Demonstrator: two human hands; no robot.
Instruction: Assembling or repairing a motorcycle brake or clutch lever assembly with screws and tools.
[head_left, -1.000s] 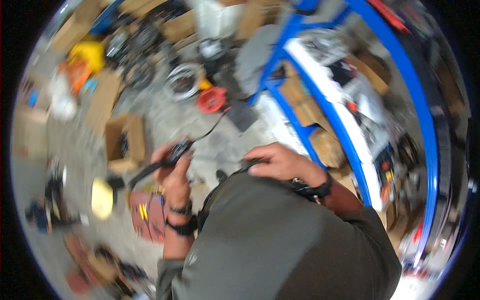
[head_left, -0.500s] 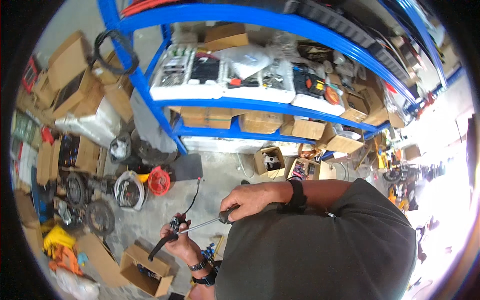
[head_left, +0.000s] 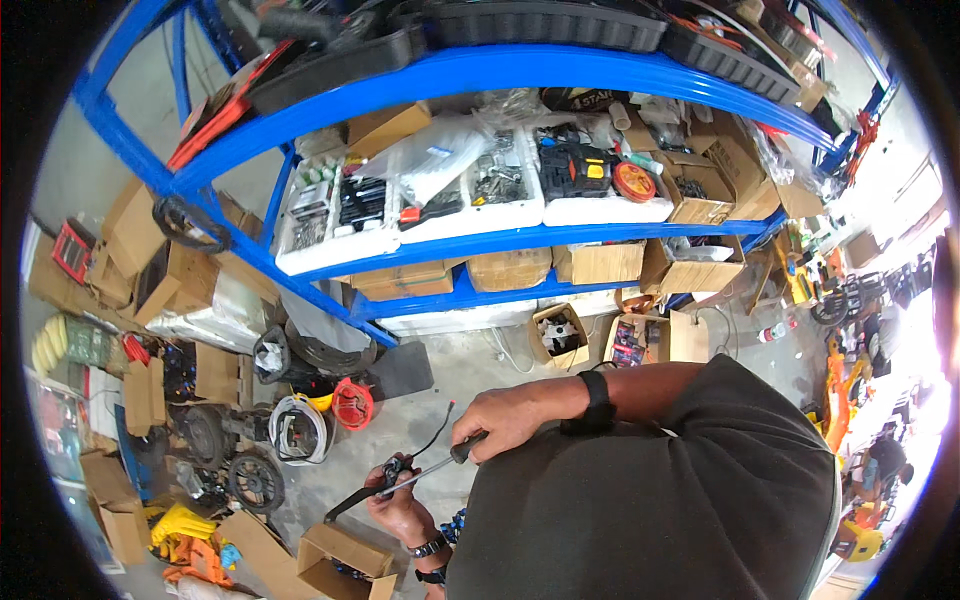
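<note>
My left hand (head_left: 398,515) is closed around a black brake lever (head_left: 352,502), whose curved blade sticks out to the lower left. A thin black cable (head_left: 437,433) with a red tip runs up and right from its clamp end. My right hand (head_left: 508,418) grips the dark handle of a screwdriver (head_left: 433,468). The metal shaft slants down left to the lever's clamp end, at my left fingers. Whether the tip sits in a screw is too small to tell.
Ahead stands a blue shelf rack (head_left: 430,258) with white foam trays (head_left: 350,240) and cardboard boxes. On the floor are a red helmet (head_left: 352,404), a white bucket (head_left: 298,430), wheels (head_left: 256,482), and an open carton (head_left: 345,562) below my left hand.
The view has shifted, so hands and surroundings appear lower and farther right. Both hands still hold the brake lever and the screwdriver, with the shaft still against the lever's clamp area.
</note>
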